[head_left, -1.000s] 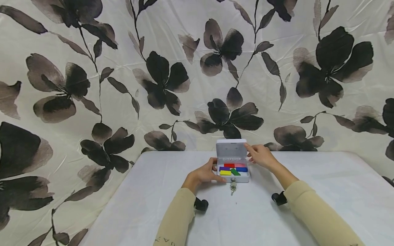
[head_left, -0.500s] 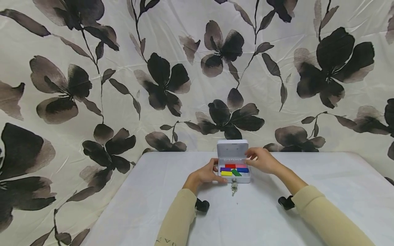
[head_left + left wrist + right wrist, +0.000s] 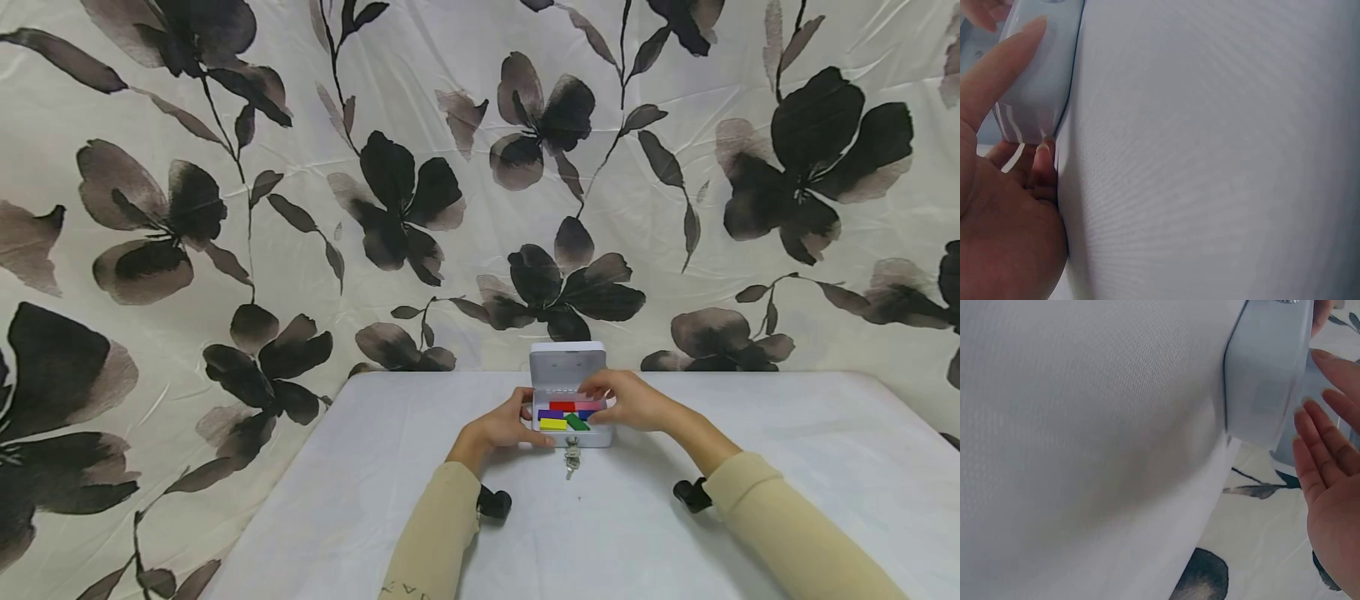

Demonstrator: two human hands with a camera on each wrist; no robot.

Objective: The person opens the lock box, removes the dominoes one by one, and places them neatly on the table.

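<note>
A small white cash box (image 3: 592,439) stands with its lid (image 3: 567,367) raised on the white table. Inside lie several coloured blocks, among them a yellow block (image 3: 553,424), a green block (image 3: 577,422), a red block (image 3: 562,406) and a purple block (image 3: 550,414). Keys (image 3: 572,460) hang at its front lock. My left hand (image 3: 504,425) grips the box's left side, thumb along the front wall. Over the right rim reaches my right hand (image 3: 626,402), its fingers above the pink block (image 3: 588,406) and partly covering the blue block (image 3: 583,415). Whether its fingertips touch a block is hidden.
The white-covered table (image 3: 585,533) spreads around the box. Right behind its far edge hangs a floral cloth (image 3: 420,75). A black wrist camera (image 3: 495,503) sits under the left sleeve, and another black camera (image 3: 692,495) under the right.
My right hand has left the lid's right edge and moved down and left over the box's inside. My left hand keeps its grip on the box.
</note>
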